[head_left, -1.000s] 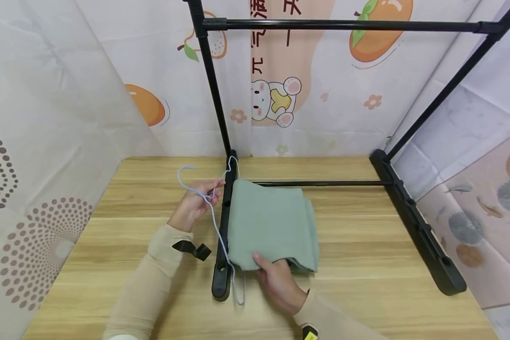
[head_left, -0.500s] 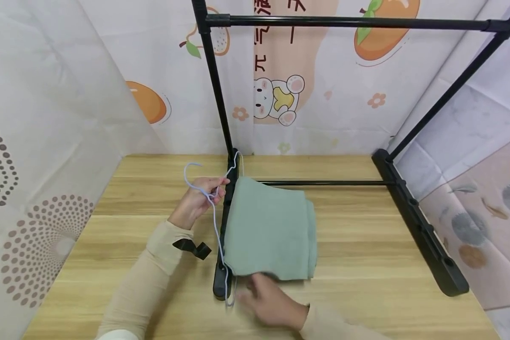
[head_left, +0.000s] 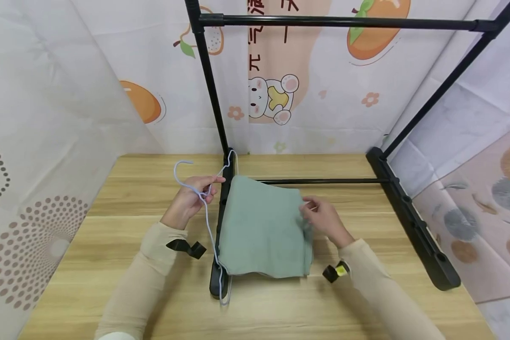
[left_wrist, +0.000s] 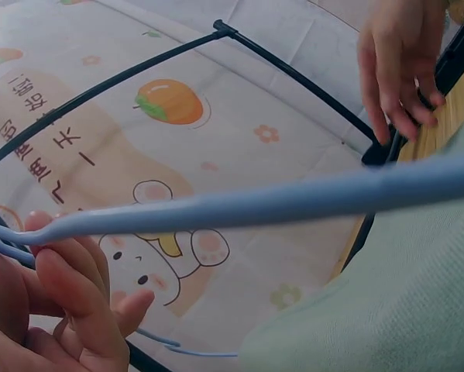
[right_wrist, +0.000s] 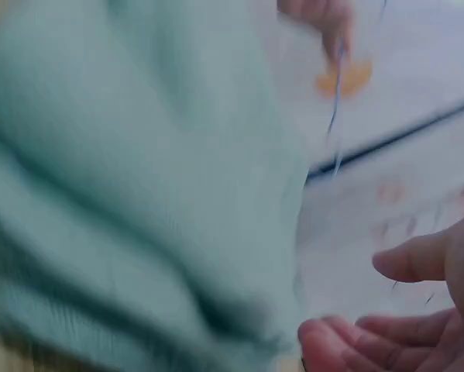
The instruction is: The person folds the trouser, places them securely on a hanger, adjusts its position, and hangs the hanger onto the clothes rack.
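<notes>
My left hand [head_left: 193, 196] grips a light blue wire hanger [head_left: 207, 215] at its neck, the hook pointing up and left. A sage-green folded cloth [head_left: 263, 226] is draped over the hanger's long bar, which it hides; the hanger's two ends stick out at the cloth's upper and lower left corners. My right hand [head_left: 325, 219] is at the cloth's upper right edge, fingers loosely bent. In the right wrist view its thumb [right_wrist: 417, 260] and fingers stand apart beside the cloth, with nothing between them.
A black rack frame [head_left: 344, 21] stands on the wooden table [head_left: 365, 302], with a low crossbar [head_left: 335, 181] behind the cloth. Its left foot [head_left: 219, 278] lies under the hanger and its right foot [head_left: 416, 222] is farther right. Printed curtains [head_left: 314, 94] enclose the back and sides.
My right hand has let go of the cloth's lower edge and moved up and right to its upper right edge. The cloth's lower left corner has shifted left; my left hand keeps the hanger.
</notes>
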Motion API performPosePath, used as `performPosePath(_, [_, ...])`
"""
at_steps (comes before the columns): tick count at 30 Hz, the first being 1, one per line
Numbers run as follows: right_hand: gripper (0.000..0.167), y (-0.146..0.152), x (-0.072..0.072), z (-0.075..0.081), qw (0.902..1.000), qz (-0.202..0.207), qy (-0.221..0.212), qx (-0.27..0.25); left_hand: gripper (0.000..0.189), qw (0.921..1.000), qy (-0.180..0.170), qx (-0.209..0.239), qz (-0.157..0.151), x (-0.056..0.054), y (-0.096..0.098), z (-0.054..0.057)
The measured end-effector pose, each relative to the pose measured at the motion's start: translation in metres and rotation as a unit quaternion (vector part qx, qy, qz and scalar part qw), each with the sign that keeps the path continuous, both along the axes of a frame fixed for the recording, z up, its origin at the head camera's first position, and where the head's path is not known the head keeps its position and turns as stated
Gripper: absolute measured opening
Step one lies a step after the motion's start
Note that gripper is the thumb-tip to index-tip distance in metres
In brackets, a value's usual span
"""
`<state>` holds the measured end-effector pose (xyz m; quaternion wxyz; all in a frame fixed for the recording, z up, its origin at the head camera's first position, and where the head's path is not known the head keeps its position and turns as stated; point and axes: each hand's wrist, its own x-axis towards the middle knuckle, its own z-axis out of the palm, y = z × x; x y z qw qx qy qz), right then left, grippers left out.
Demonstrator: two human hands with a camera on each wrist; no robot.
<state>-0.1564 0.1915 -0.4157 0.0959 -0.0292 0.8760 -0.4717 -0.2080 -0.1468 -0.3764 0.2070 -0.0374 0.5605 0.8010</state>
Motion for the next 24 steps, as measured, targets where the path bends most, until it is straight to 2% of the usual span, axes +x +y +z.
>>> performPosePath(2, [0.046,0.005,-0.016,-0.009,0.9992,-0.014,-0.037,-0.003,0.036,1.0000,0.002,0.003,0.003,0.001,-0.001,-0.002])
performPosePath(4, [0.051,0.006,-0.026,-0.017,0.9970,-0.017,-0.076,-0.005,0.035,1.0000,0.004,0.005,0.004,0.001,-0.001,-0.003])
performPosePath(7, [0.055,0.003,-0.034,-0.027,0.9929,-0.030,-0.115,-0.006,0.034,0.9997,0.006,0.012,0.018,0.001,0.000,-0.003])
performPosePath(10, [0.053,-0.002,-0.040,-0.034,0.9901,-0.038,-0.134,-0.017,0.032,0.9987,0.003,0.018,0.047,0.001,0.000,-0.001])
performPosePath(14, [0.050,-0.006,-0.040,-0.032,0.9882,-0.039,-0.139,-0.053,0.023,0.9976,0.000,0.014,0.068,0.000,-0.002,-0.002])
performPosePath(16, [0.051,0.000,-0.036,-0.025,0.9864,-0.037,-0.140,-0.077,0.026,0.9975,0.000,-0.007,0.070,-0.002,0.000,-0.004])
performPosePath(19, [0.056,0.015,-0.033,-0.016,0.9851,-0.033,-0.139,-0.095,0.035,0.9977,0.007,-0.015,0.065,-0.003,0.003,-0.006])
performPosePath(21, [0.056,0.023,-0.032,-0.016,0.9870,-0.035,-0.134,-0.083,0.029,0.9982,0.011,-0.016,0.057,-0.004,0.004,-0.005])
performPosePath(24, [0.057,0.028,-0.031,-0.026,0.9893,-0.031,-0.141,-0.022,0.023,0.9989,0.015,0.001,0.043,-0.002,0.001,-0.005])
